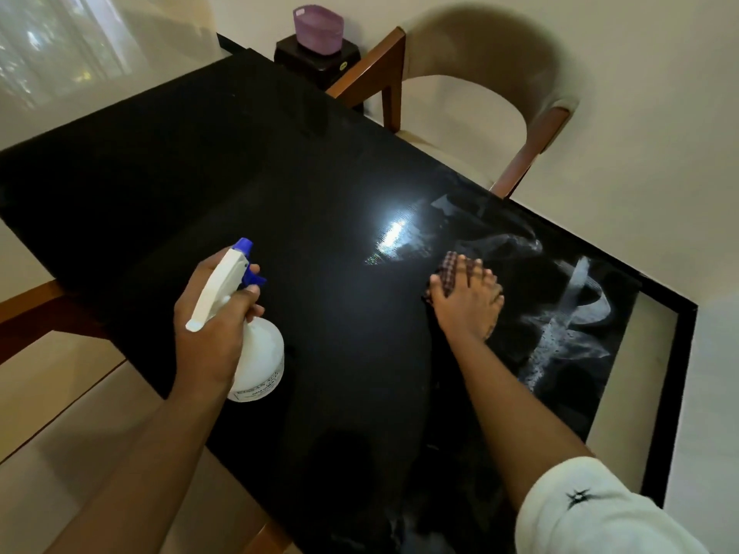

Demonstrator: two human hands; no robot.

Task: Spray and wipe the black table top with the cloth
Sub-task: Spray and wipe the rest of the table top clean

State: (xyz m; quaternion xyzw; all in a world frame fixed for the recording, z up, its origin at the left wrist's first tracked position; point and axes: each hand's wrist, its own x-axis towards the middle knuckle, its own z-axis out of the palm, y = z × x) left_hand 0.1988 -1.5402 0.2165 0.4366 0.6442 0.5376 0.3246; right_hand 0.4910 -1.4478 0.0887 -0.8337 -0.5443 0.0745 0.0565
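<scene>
Fingers (464, 273), right hand (468, 303): lying straight and spread, pressing the cloth (448, 269) flat onto the table (240, 173), toward its right end.

Cloth: checked, mostly hiding under the palm and fingers, showing only at their far side.

Left hand (212, 317): curling round the neck of the bottle (258, 363) and holding it over the near-left part of the table, nozzle pointing away across the top (whether a finger is squeezing the trigger, cannot tell).

Streaks (576, 313): whitish wet smears lying to the right of the cloth, near the table's edge. The rest of the top is showing dark, with one patch of glare.

Chair (480, 113): standing at the far edge, close to the smears.

Risks, as judged:
- The smears may be drying into marks if the cloth is not reaching them.
- The flat palm may be slipping off the bunched cloth and leaving fingerprints.
- A stray spray may be wetting the chair.
</scene>
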